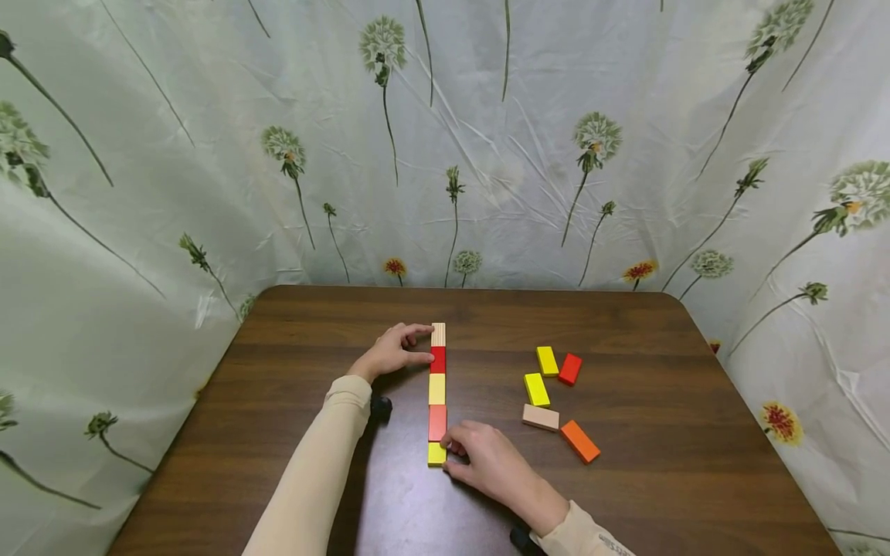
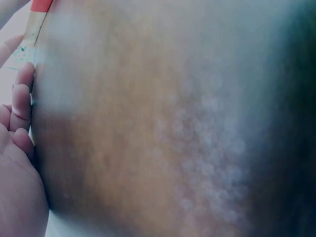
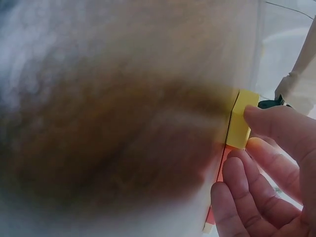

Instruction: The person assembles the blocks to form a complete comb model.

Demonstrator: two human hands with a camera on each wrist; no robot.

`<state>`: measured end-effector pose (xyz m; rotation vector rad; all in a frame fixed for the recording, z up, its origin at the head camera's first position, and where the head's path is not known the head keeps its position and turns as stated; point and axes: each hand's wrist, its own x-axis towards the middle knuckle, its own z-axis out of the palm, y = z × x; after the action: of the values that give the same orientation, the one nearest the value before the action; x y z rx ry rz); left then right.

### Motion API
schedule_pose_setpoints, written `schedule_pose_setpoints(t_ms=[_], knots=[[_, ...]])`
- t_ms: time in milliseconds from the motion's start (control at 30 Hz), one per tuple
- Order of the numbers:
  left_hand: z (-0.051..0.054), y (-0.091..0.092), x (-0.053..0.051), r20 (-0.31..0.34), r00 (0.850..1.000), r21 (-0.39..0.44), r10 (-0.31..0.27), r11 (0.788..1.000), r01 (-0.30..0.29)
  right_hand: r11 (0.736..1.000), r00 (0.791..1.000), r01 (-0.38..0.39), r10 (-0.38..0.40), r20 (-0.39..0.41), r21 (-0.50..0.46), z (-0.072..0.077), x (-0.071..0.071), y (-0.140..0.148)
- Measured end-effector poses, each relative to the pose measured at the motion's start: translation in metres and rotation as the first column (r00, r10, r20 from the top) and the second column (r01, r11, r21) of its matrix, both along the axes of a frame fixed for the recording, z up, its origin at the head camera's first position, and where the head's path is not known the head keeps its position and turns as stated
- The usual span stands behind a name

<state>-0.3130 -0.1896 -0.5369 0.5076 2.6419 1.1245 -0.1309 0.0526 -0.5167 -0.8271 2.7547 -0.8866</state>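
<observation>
Brown wood-grain surface (image 1: 667,448) carries a straight row of coloured rectangular blocks (image 1: 437,389). Alignment appears in hand; the next move likely calls for light side pressure. Left grip (image 1: 392,351): thumb and forefinger apart, touching the row's far end. Right grip (image 1: 495,467): at the bright yellow rectangular block (image 3: 239,121), near end; clamping cannot be confirmed.

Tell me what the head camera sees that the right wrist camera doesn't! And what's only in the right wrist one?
Only the head view shows two loose yellow blocks, a loose red block, a pale wooden block and an orange block.

Only the right wrist view shows the inner side of the curled fingers on the right hand.

Both show that hand touching the yellow end block, plus part of the left sleeve.
</observation>
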Motion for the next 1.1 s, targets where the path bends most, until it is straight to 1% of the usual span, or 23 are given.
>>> schedule_pose_setpoints(t_ms=[167, 333, 467, 600, 867, 1100], knots=[[-0.0013, -0.0011, -0.0015, -0.003, 1.0, -0.005, -0.003, 1.0, 0.003, 1.0, 1.0, 0.011, -0.011, -0.001, 0.001, -0.0015, -0.0012, -0.0001], [-0.0028, -0.0015, -0.0033, 0.0, 1.0, -0.014, -0.004, 1.0, 0.004, 1.0, 1.0, 0.01, -0.01, -0.018, 0.001, -0.0022, -0.002, 0.0004], [-0.0037, -0.0019, -0.0038, -0.005, 1.0, -0.014, -0.008, 1.0, 0.008, 0.999, 0.999, -0.006, 0.007, -0.045, 0.033, -0.0025, -0.0029, 0.0012], [-0.0045, -0.0022, -0.0038, -0.007, 1.0, -0.013, -0.008, 1.0, 0.008, 0.998, 0.999, -0.026, 0.029, -0.046, 0.061, -0.0026, -0.0032, 0.0017], [-0.0046, -0.0013, -0.0036, -0.001, 1.0, -0.014, -0.001, 1.0, 0.001, 0.998, 0.997, -0.042, 0.045, -0.062, 0.047, -0.0039, -0.0021, 0.0015], [-0.0048, -0.0008, -0.0037, 0.005, 1.0, -0.012, 0.005, 1.0, -0.005, 0.998, 0.998, -0.041, 0.044, -0.053, 0.057, -0.0029, -0.0045, 0.0002]])
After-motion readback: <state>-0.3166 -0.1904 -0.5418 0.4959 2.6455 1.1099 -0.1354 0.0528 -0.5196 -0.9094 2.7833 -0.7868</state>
